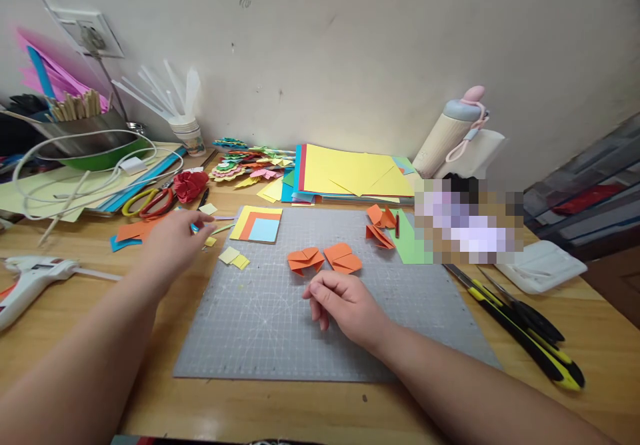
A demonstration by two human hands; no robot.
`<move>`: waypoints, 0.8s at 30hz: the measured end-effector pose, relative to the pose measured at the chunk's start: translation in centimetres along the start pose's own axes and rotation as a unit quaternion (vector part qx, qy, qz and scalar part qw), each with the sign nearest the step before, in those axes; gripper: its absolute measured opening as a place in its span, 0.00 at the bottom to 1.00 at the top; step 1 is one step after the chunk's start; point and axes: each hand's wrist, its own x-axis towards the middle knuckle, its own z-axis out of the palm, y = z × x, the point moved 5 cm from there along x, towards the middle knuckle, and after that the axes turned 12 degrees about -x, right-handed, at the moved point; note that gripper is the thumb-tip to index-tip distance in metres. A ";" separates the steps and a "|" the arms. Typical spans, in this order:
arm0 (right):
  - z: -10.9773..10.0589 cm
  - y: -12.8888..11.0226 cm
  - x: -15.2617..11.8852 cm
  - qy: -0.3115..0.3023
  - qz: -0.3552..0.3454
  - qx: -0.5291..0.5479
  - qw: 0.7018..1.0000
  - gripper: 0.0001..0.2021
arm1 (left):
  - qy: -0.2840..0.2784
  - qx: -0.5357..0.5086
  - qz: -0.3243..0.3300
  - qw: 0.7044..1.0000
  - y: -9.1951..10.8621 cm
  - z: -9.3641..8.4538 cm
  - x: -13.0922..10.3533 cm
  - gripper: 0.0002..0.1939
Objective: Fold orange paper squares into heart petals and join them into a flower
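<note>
My left hand (175,245) reaches over the left edge of the grey cutting mat (265,358), with thumb and index finger apart. Close to its fingertips lie a thin yellow-green stick (223,229) and small yellow paper pieces (210,241); a bit of blue shows between the fingers. Over the middle of the mat, my right hand (345,302) is loosely curled, thumb against the index finger, with nothing visible in it. Just beyond it sit two folded orange paper pieces, a left one (305,260) and a right one (343,258). More folded orange paper (381,226) lies farther right.
Layered paper squares (257,224) rest on the mat's far left corner. Behind are coloured sheets (350,168) and a bottle (445,132). A utility knife (525,338) and black-handled scissors (537,318) lie right; a glue gun (37,282) and red-and-yellow-handled scissors (150,203) left.
</note>
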 end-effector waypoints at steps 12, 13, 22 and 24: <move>0.0 0.2 0.1 -0.003 -0.004 -0.017 1.000 0.12 | -0.008 0.025 -0.012 1.000 -0.6 -0.6 6.3 0.12; 0.0 0.2 0.1 -0.003 -0.005 -0.016 1.000 0.12 | -0.008 0.022 -0.020 1.000 -0.6 -0.4 6.4 0.12; 0.1 0.5 0.1 -0.006 -0.009 -0.006 1.000 0.11 | -0.027 -0.090 -0.033 0.995 1.6 -0.6 3.9 0.13; 0.1 0.3 0.0 -0.007 -0.011 0.001 1.000 0.11 | -0.063 -0.143 -0.024 0.987 2.6 0.4 2.1 0.13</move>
